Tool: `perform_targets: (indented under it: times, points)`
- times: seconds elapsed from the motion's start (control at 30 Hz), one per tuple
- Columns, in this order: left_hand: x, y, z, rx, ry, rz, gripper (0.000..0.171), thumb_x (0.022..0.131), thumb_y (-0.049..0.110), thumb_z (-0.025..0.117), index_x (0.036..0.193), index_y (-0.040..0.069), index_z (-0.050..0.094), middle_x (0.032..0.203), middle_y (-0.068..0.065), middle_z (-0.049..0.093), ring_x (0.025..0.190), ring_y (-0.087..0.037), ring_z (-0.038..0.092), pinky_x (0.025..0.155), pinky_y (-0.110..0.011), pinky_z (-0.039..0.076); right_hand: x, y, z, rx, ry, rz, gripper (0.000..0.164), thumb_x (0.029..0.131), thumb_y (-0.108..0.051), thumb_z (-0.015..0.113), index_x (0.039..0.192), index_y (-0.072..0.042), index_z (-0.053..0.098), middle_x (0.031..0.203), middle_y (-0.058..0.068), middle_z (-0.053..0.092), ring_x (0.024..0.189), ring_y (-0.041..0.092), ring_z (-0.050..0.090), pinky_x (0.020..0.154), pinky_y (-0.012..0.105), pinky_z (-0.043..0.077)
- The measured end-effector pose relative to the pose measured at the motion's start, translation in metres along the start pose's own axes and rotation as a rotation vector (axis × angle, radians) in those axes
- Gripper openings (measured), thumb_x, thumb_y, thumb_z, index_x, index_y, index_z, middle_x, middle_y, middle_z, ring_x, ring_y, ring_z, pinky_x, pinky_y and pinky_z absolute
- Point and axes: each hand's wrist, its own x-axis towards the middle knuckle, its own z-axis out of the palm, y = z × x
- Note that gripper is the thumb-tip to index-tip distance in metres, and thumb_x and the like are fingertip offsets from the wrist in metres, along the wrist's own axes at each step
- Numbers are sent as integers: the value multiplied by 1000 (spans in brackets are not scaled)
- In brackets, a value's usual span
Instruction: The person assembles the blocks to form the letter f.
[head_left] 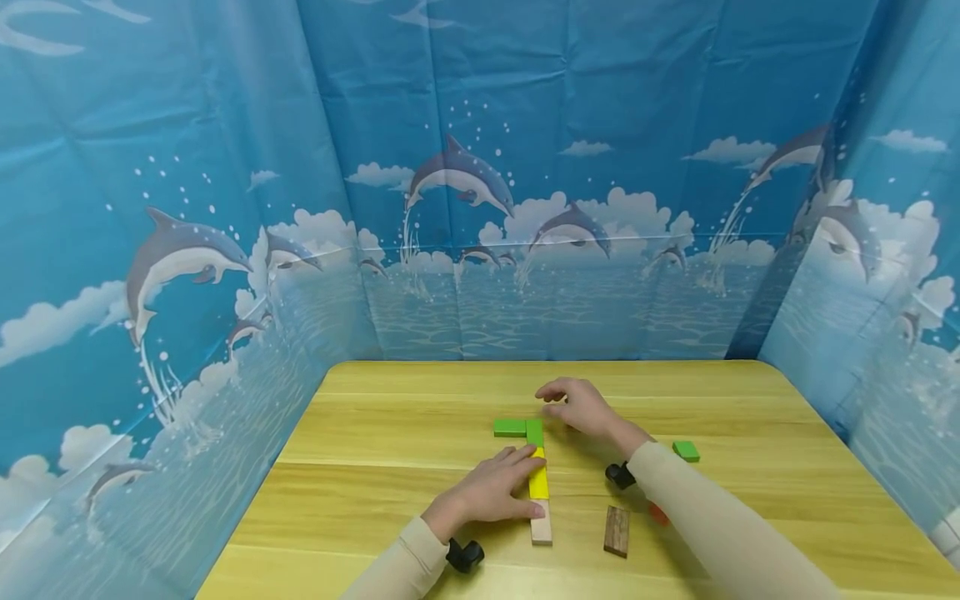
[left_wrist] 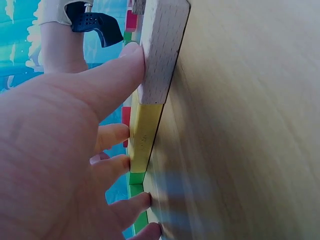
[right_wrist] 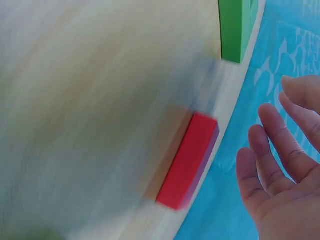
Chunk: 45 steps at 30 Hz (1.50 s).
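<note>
Left hand (head_left: 487, 492) rests along a block row, right hand (head_left: 588, 408) empty

Head view: on the table (head_left: 360, 500), a pale block (head_left: 541, 533), a yellow block (head_left: 538, 486) and two green blocks (head_left: 510, 428) form a hooked line. The left hand lies back upward, fingers spread across it; the right, loosely curved, is just beside the green blocks.

Left wrist view: the thumb touches the pale block, fingertips meet the yellow block's side. The blocks look light, stiff and smooth, probably apt to slide; their long sides seem best to pinch.

Right wrist view: fingers slightly bent, pinching nothing; a red block (right_wrist: 187, 160) lies apart.
</note>
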Motion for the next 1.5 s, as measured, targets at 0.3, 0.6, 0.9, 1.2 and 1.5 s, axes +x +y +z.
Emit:
perform_targets:
  times: [0.3,0.6,0.9,1.2,1.5]
  points:
    - [2,7,-4,-40,7,-19,84,92,62,62,160,24,32,167,-2,18,148,-39,26,111,-60,32,-7,21,-21,-117,-21,0,29,97,-15,69,125,-9,71,118,6,66,110,29,60,92,52,50]
    - [2,14,-3,14,-48,-53,94,86,66,67,160,23,31,166,2,21,148,-38,26,112,-56,34,-24,34,-26,-130,-101,28,33,94,-14,73,126,-8,70,112,9,64,105,30,63,88,48,53]
    - [-4,20,-1,19,-64,-86,94,84,64,71,159,20,34,166,2,22,148,-39,26,112,-56,34,-31,44,-19,-221,-135,20,36,89,-18,80,124,-13,71,103,1,62,87,19,55,79,39,49]
    - [2,20,0,34,-65,-78,94,85,65,69,159,21,33,166,2,21,148,-39,26,112,-56,34,-30,47,-23,-252,-126,5,32,88,-14,80,119,-12,74,105,0,63,89,18,57,81,40,51]
    - [6,19,-4,52,-49,-78,94,85,65,69,159,20,33,166,2,22,148,-37,26,111,-56,35,-25,46,-29,-253,-112,-21,30,88,-15,80,117,-12,74,103,1,64,88,19,59,82,42,52]
